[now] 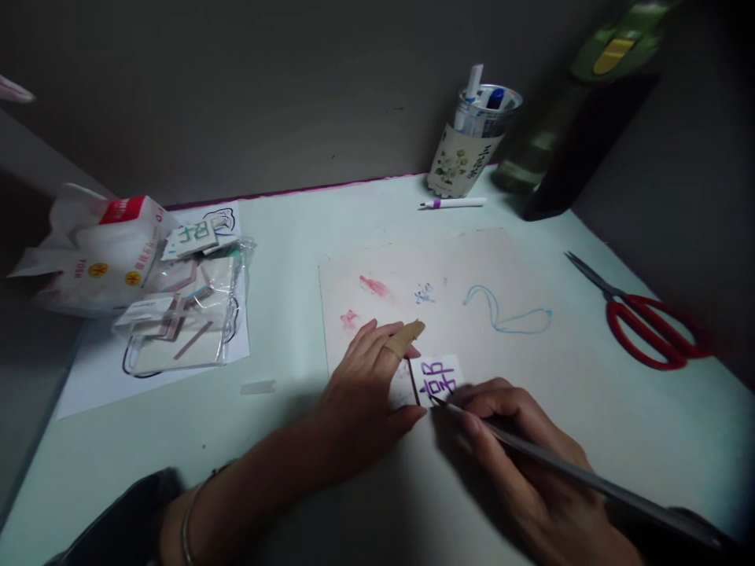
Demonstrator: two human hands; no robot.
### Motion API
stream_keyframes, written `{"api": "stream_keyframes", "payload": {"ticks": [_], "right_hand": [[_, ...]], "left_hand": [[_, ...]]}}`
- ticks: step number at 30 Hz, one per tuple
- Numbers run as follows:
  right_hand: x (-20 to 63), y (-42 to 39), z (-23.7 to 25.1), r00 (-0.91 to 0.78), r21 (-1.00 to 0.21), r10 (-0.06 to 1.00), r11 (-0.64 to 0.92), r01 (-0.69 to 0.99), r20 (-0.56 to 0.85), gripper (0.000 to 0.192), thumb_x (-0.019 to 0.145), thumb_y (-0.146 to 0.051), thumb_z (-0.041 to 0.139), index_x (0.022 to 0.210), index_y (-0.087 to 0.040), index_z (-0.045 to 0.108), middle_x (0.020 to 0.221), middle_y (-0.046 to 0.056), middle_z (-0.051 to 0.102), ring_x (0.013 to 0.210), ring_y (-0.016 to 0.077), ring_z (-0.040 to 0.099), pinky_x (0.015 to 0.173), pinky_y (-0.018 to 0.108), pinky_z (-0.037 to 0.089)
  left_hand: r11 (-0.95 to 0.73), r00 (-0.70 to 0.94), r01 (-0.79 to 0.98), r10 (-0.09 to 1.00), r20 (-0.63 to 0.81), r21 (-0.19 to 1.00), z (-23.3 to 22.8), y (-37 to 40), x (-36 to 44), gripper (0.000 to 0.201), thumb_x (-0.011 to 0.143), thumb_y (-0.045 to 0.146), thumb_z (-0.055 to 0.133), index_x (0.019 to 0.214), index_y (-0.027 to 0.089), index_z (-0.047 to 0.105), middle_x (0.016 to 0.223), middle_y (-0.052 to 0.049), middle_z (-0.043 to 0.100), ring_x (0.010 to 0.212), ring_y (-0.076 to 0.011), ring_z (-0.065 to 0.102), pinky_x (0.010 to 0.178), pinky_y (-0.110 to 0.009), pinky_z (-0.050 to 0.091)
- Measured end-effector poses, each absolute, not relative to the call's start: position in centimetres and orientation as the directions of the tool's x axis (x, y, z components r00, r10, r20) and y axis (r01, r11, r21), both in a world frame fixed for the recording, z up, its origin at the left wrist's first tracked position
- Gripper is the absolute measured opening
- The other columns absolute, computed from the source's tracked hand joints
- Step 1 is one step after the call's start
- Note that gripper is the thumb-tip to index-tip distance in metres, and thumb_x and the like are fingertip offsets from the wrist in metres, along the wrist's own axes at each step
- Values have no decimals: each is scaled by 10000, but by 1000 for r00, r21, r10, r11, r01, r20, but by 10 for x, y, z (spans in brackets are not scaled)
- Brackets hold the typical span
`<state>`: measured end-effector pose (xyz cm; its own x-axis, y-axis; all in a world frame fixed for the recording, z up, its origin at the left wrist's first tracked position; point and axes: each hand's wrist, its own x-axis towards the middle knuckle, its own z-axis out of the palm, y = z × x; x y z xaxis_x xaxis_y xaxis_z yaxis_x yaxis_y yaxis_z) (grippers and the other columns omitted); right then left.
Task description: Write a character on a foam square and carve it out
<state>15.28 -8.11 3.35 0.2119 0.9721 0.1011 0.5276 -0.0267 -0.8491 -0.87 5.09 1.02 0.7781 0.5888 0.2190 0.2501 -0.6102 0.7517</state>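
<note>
Purple lettering on a tiny card

Right hand (524, 464) has a closed grip on a long grey brush (566, 468), tip touching the small white paper card (437, 377); left hand (366, 385) lies flat, fingers pinning the card's left edge to the bench (295, 259).

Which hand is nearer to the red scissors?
Right. The right hand, gripping a brush, lies below-left of the red scissors; the left hand sits farther left, beyond the small card.

Left hand (366, 377) pins a small white card (437, 379) bearing purple strokes on a stained board (472, 314). Right hand (519, 448) grips a slender pen (566, 468), tip on the card. Red scissors (646, 318) lie well apart.
</note>
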Motion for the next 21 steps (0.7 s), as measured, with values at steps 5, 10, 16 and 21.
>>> {"api": "stream_keyframes", "payload": {"ticks": [5, 10, 16, 21], "right_hand": [[152, -80, 35, 201, -846, 975, -24, 533, 99, 75, 1008, -230, 499, 974, -291, 525, 891, 14, 623, 777, 167, 626, 617, 307, 483], [152, -79, 36, 206, -828, 973, -31, 560, 103, 84, 1014, -226, 489, 957, -282, 518, 865, 9, 619, 742, 161, 617, 601, 302, 476], [152, -79, 36, 181, -824, 976, -3, 566, 121, 72, 1010, -211, 497, 965, -260, 523, 876, 15, 609, 744, 156, 607, 602, 300, 458], [152, -76, 36, 185, -831, 976, -11, 556, 112, 78, 1006, -211, 500, 944, -252, 522, 858, 9, 594, 726, 147, 585, 602, 301, 447]], "left_hand": [[-622, 773, 250, 590, 233, 742, 8, 51, -9, 834, 744, 127, 748, 1465, 169, 330, 1191, -101, 641, 1230, -324, 537, 1180, -654, 277], [-628, 775, 249, 586, 238, 737, 7, 51, -10, 831, 749, 131, 757, 1462, 155, 332, 1194, -108, 640, 1226, -316, 537, 1185, -642, 276], [-639, 777, 242, 578, 248, 730, 8, 51, -10, 843, 730, 126, 785, 1449, 128, 345, 1179, -108, 642, 1218, -307, 533, 1191, -620, 283], [-657, 774, 231, 571, 273, 718, 6, 51, -10, 829, 762, 159, 775, 1462, 137, 333, 1191, -108, 635, 1227, -307, 528, 1189, -620, 291]]}}
